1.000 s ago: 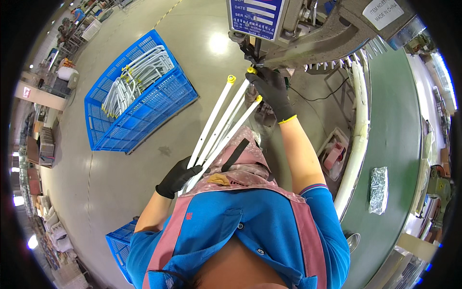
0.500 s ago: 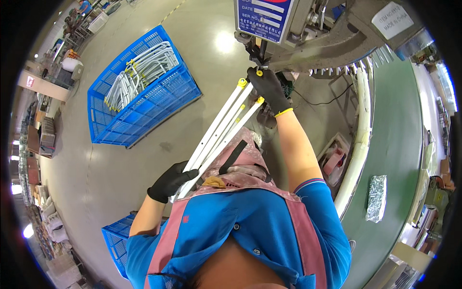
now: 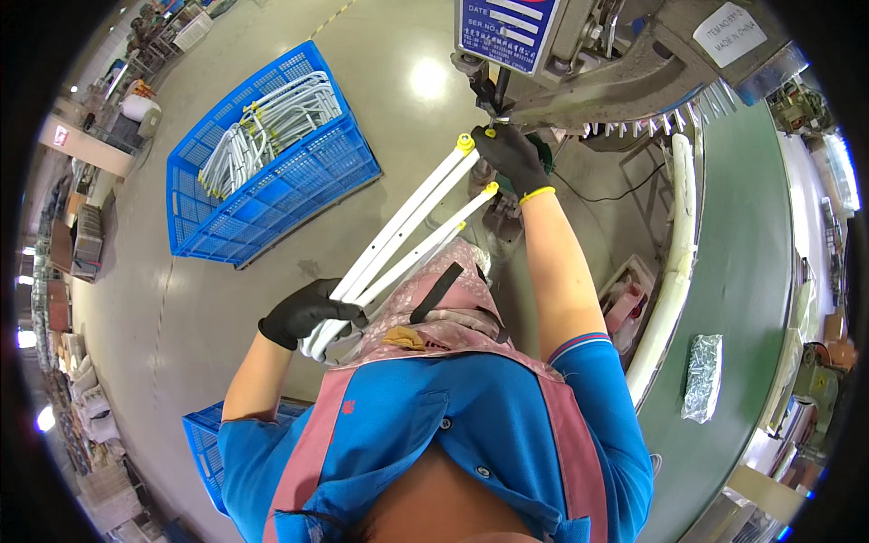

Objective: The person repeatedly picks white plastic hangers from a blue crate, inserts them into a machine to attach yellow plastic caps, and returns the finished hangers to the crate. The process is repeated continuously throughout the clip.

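Note:
My left hand point(image 3: 312, 312), in a black glove, is closed around the near, bent ends of a white tubular frame point(image 3: 398, 226). Its long tubes slant up and away to the right, with small holes along them and yellow fittings on their far ends. At those ends my right hand point(image 3: 514, 161), also black-gloved with a yellow cuff, grips the frame with closed fingers, partly hiding it. A yellow fitting point(image 3: 491, 133) shows just above these fingers, directly beneath the tip of the machine point(image 3: 597, 104). Lower tubes spread apart from the upper pair.
A blue crate point(image 3: 272, 213) on the floor at the far left holds several white tubular frames. Another blue crate point(image 3: 204, 452) stands beside my left elbow. On the green worktop point(image 3: 738, 253) to the right lies a clear bag of small metal parts point(image 3: 702, 378).
My left hand has shifted slightly left and upward with the near ends of the frame. The tubes have spread further apart. My right hand stays beneath the machine tip.

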Tool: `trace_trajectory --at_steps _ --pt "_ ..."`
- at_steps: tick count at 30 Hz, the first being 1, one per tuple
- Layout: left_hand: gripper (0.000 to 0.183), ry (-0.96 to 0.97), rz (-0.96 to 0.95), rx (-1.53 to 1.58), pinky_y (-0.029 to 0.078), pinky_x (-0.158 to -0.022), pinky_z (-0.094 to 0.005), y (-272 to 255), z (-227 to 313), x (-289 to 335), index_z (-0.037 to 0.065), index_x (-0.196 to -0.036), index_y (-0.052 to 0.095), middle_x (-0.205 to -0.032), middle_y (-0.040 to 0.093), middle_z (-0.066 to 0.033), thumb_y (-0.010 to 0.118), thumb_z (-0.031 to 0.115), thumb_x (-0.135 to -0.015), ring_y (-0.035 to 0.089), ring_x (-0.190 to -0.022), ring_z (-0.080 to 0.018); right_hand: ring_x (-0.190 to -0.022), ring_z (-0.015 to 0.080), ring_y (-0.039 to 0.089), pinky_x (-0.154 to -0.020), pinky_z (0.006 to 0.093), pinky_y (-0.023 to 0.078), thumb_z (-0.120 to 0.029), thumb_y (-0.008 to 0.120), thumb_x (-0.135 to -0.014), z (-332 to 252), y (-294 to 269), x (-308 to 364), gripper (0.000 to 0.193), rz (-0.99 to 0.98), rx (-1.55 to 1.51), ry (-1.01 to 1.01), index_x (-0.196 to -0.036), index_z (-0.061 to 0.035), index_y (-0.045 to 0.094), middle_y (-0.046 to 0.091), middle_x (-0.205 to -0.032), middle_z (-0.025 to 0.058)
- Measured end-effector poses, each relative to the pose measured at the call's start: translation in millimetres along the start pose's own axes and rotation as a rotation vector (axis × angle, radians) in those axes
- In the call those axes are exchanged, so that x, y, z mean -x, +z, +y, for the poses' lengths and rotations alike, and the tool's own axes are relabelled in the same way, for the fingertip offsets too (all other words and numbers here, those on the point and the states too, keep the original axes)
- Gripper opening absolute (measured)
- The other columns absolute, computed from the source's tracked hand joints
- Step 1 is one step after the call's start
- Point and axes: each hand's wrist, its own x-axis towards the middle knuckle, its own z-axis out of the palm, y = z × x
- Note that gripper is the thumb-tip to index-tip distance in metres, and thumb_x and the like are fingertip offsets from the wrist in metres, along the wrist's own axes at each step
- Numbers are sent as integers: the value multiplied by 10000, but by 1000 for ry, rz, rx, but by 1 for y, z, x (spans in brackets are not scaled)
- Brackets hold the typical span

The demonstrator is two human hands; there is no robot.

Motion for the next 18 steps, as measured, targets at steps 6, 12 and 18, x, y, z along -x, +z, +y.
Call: trace_trajectory --at_steps 6,12,18 --pt "358 -13 27 -66 517 -561 -264 -16 0 -6 -22 -1109 541 -869 675 -132 689 105 -809 624 -616 -138 -909 290 635 -745 332 482 -300 554 -884 4 3 12 288 -183 -363 -6 -1034 -63 622 672 -980 113" --pt "441 12 -18 -86 520 -596 -259 -17 -7 -16 -28 -1193 518 -933 675 -138 683 112 -810 628 -661 -132 -835 129 552 -773 269 445 -381 623 -880 27 -6 66 471 -134 -930 225 -1075 47 607 627 -900 32" --pt "502 35 -94 -37 508 -689 -268 -22 -12 -20 -18 -1240 512 -975 667 -127 687 109 -788 627 -763 -147 -741 116 572 -680 282 468 -260 632 -858 41 18 84 277 -145 -610 413 -941 4 647 648 -840 34"
